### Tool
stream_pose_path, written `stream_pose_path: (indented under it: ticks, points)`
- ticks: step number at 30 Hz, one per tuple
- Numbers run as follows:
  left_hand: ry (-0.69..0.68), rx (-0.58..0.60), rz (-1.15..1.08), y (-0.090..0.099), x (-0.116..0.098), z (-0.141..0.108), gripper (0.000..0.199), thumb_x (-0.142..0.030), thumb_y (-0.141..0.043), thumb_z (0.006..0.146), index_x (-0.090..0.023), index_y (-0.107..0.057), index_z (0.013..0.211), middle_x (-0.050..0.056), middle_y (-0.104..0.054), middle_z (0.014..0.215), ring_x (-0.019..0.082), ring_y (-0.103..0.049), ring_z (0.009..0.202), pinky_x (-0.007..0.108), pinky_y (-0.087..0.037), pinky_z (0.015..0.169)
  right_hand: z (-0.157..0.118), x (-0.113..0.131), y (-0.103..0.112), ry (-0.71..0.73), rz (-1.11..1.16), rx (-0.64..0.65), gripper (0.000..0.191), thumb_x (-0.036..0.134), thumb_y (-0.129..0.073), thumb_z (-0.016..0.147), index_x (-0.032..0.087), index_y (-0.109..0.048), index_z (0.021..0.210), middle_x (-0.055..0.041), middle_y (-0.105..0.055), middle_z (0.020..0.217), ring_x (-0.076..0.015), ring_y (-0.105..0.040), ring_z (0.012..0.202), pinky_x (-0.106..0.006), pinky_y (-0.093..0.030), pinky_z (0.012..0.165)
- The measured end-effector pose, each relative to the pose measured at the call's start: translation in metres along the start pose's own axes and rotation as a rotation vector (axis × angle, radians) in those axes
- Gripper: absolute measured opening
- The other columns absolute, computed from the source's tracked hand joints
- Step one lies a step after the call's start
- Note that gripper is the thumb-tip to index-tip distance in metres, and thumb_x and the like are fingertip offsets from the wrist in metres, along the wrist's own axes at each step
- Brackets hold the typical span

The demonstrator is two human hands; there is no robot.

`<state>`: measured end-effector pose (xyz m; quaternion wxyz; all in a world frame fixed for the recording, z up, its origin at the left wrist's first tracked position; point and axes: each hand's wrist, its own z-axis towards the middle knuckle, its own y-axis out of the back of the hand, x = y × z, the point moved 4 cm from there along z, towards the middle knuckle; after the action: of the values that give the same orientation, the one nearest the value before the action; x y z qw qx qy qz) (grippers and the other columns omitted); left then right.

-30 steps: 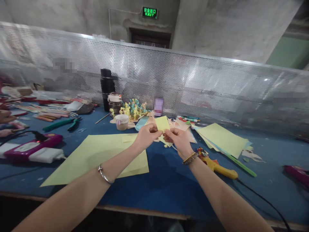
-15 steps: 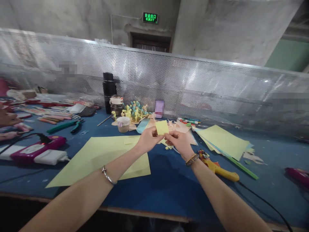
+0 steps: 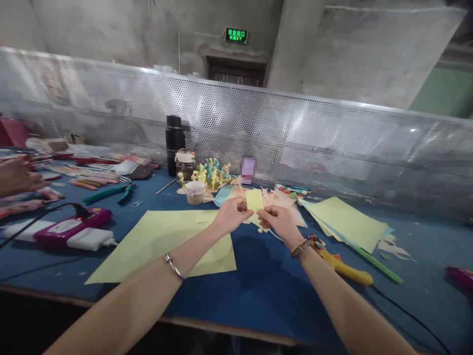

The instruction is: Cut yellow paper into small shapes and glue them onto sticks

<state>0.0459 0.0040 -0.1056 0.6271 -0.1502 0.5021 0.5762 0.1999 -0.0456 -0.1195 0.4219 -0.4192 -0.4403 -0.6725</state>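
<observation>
Between my two hands a small rectangle of yellow paper (image 3: 254,200) is held up over the table. My left hand (image 3: 233,215) pinches its lower left edge. At its lower right corner, the fingertips of my right hand (image 3: 280,222) are closed on the same piece. Under my left forearm lies a large sheet of yellow paper (image 3: 136,246), with a small yellow piece (image 3: 206,217) on top of it. Just right of my right wrist rests a yellow glue gun (image 3: 349,268), its cable running toward the front edge.
A black bottle (image 3: 175,143), a jar (image 3: 185,167), a small cup (image 3: 195,191) and yellow and blue figures (image 3: 212,172) stand at the back. Stacked paper (image 3: 347,222) lies right. Pliers (image 3: 107,193) and a purple power strip (image 3: 70,229) lie left, near another person's hand (image 3: 18,177).
The small yellow paper looks taller and more upright between my fingers than before. The whole view has shifted slightly. Both hands keep their pinch.
</observation>
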Motion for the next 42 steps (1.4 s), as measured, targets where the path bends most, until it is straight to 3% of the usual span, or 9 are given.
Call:
stream_pose_path:
  ticks: [8,17,29,42]
  points:
    - [0.013,0.058,0.036,0.0008,-0.0056,-0.0016,0.009,-0.022,-0.064,0.069,-0.016,-0.057,0.071,-0.001,-0.061,0.060,0.015,-0.061,0.061,0.023,-0.042,0.054,-0.0007,-0.0052,-0.0054,-0.018,-0.045,0.094,0.028,0.041,-0.070,0.066,0.015,-0.060,0.068,-0.0017,-0.063,0.062,-0.0134,-0.063,0.056,-0.023,-0.052,0.051]
    - [-0.022,0.076,0.091,-0.0039,0.0014,-0.0015,0.012,-0.024,-0.060,0.071,-0.016,-0.063,0.080,0.005,-0.069,0.079,0.019,-0.064,0.072,0.026,-0.047,0.061,-0.0013,-0.0050,-0.0054,-0.013,-0.087,0.117,0.028,0.042,-0.068,0.068,0.015,-0.061,0.065,-0.0026,-0.066,0.064,-0.0146,-0.065,0.058,-0.026,-0.054,0.054]
    - [-0.001,0.079,0.189,-0.0005,-0.0068,-0.0030,0.009,-0.022,-0.062,0.069,-0.017,-0.058,0.075,0.002,-0.066,0.067,0.019,-0.064,0.067,0.024,-0.041,0.055,-0.0044,-0.0006,-0.0061,-0.031,-0.106,0.103,0.026,0.039,-0.069,0.068,0.014,-0.062,0.066,-0.0019,-0.064,0.061,-0.0130,-0.064,0.056,-0.023,-0.053,0.053]
    - [-0.009,0.076,0.109,-0.0046,0.0004,-0.0028,0.021,-0.023,-0.060,0.070,-0.016,-0.063,0.089,0.006,-0.070,0.082,0.020,-0.067,0.074,0.026,-0.047,0.061,-0.0012,-0.0055,-0.0060,0.005,-0.098,0.142,0.023,0.038,-0.065,0.071,0.015,-0.062,0.072,-0.0022,-0.065,0.064,-0.0142,-0.064,0.057,-0.025,-0.054,0.054]
